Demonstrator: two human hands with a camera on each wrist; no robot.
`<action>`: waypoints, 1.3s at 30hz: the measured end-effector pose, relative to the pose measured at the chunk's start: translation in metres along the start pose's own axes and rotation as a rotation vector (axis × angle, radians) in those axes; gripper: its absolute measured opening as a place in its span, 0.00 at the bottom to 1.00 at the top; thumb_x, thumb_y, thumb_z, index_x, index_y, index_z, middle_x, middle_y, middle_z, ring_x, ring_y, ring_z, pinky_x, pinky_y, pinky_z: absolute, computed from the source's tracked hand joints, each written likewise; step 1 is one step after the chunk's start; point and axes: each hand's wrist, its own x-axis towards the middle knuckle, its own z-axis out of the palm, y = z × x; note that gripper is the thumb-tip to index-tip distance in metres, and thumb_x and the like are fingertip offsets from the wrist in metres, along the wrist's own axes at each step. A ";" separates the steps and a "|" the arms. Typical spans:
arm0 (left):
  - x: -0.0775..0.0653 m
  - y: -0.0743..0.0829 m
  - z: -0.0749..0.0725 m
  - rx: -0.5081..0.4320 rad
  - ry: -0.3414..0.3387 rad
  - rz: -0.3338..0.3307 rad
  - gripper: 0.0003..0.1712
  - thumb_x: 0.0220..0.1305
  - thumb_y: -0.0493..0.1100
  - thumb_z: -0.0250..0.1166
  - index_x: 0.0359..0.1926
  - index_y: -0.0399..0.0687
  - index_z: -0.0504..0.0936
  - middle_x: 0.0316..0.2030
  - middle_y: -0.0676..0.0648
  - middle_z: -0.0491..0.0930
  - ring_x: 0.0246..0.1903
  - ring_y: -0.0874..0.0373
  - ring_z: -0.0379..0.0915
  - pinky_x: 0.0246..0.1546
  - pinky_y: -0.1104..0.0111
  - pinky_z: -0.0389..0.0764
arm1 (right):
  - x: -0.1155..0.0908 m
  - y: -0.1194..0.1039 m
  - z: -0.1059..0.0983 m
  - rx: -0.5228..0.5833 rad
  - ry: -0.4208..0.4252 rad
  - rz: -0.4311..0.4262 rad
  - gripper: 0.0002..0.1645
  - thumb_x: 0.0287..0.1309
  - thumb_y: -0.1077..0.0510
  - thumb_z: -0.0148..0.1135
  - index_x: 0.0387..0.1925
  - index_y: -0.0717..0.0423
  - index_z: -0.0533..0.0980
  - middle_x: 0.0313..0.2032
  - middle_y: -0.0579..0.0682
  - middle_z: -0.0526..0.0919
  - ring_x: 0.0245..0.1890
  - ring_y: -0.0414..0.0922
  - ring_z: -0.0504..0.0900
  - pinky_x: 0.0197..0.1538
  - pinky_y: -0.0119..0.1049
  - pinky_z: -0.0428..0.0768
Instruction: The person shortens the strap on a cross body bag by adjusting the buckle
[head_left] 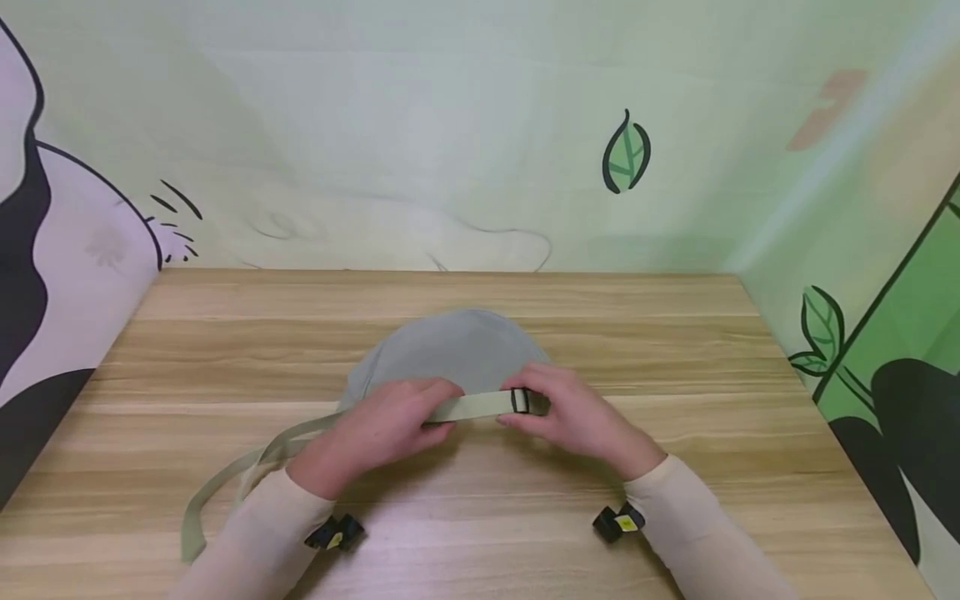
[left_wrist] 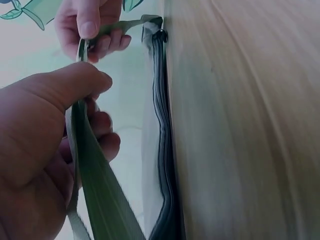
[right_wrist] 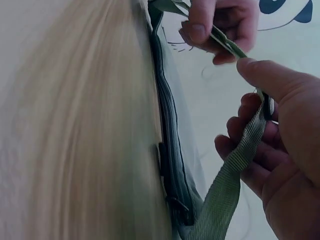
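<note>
A grey zippered bag (head_left: 453,354) with a rounded outline lies on the table. In front of it, the left hand (head_left: 382,427) pinches a pale green webbing strap (head_left: 476,407) between thumb and fingers. My right hand (head_left: 576,417) grips the same strap beside a black slide buckle (head_left: 520,400). A short stretch of strap runs straight between the two hands. More strap loops out on the left, past the left forearm. Both wrist views show the bag's dark zipper (left_wrist: 162,120) along its edge, and the right wrist view shows a zipper pull (right_wrist: 177,204).
The wooden table (head_left: 675,350) has a light, striped grain. Behind it and at its sides stands a pale green wall (head_left: 420,142) printed with leaves and panda shapes. A small black device (head_left: 335,533) sits at the left wrist, another (head_left: 618,523) at the right.
</note>
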 end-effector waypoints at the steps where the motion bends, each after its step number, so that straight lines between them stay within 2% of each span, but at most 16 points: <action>1: -0.001 -0.001 0.000 -0.015 -0.004 0.002 0.15 0.64 0.38 0.77 0.50 0.45 0.85 0.37 0.53 0.88 0.31 0.63 0.80 0.36 0.67 0.85 | -0.001 0.001 -0.001 0.007 -0.004 0.008 0.16 0.62 0.56 0.80 0.49 0.51 0.85 0.41 0.43 0.86 0.39 0.38 0.79 0.45 0.35 0.82; 9: -0.010 -0.007 -0.003 -0.052 -0.009 -0.009 0.14 0.64 0.36 0.76 0.50 0.46 0.86 0.36 0.54 0.87 0.32 0.65 0.78 0.37 0.68 0.85 | -0.008 0.009 -0.009 0.072 0.013 0.032 0.15 0.63 0.56 0.79 0.50 0.49 0.86 0.43 0.42 0.88 0.42 0.38 0.81 0.48 0.40 0.84; 16: -0.015 -0.009 -0.006 -0.032 0.005 -0.013 0.14 0.64 0.38 0.76 0.50 0.47 0.86 0.37 0.55 0.88 0.32 0.66 0.79 0.36 0.68 0.85 | -0.011 0.014 -0.014 0.068 0.005 0.050 0.16 0.65 0.56 0.78 0.52 0.51 0.85 0.45 0.44 0.88 0.44 0.39 0.82 0.50 0.43 0.85; 22: -0.020 -0.011 -0.010 -0.021 -0.020 -0.043 0.15 0.65 0.38 0.75 0.51 0.46 0.85 0.39 0.55 0.87 0.33 0.65 0.78 0.38 0.67 0.85 | -0.013 0.018 -0.019 0.059 0.016 0.062 0.17 0.64 0.56 0.79 0.53 0.51 0.85 0.47 0.44 0.89 0.47 0.41 0.84 0.54 0.47 0.86; 25: -0.022 -0.012 -0.011 -0.021 -0.034 -0.069 0.15 0.65 0.38 0.76 0.51 0.47 0.85 0.38 0.55 0.87 0.33 0.66 0.76 0.38 0.68 0.84 | -0.014 0.021 -0.021 0.066 0.023 0.059 0.17 0.64 0.57 0.79 0.52 0.51 0.85 0.46 0.44 0.89 0.48 0.40 0.84 0.55 0.46 0.86; 31: -0.027 -0.015 -0.014 -0.021 -0.063 -0.112 0.15 0.64 0.39 0.76 0.51 0.47 0.85 0.37 0.56 0.86 0.30 0.67 0.73 0.36 0.68 0.83 | -0.016 0.027 -0.025 0.100 0.012 0.055 0.15 0.64 0.57 0.79 0.51 0.50 0.85 0.44 0.43 0.87 0.44 0.39 0.82 0.49 0.44 0.87; 39: -0.031 -0.016 -0.020 -0.023 -0.088 -0.129 0.18 0.64 0.40 0.76 0.53 0.48 0.85 0.36 0.57 0.85 0.28 0.67 0.71 0.33 0.69 0.81 | -0.017 0.027 -0.030 0.100 0.011 0.046 0.16 0.63 0.58 0.79 0.50 0.48 0.85 0.44 0.41 0.87 0.46 0.38 0.83 0.53 0.44 0.86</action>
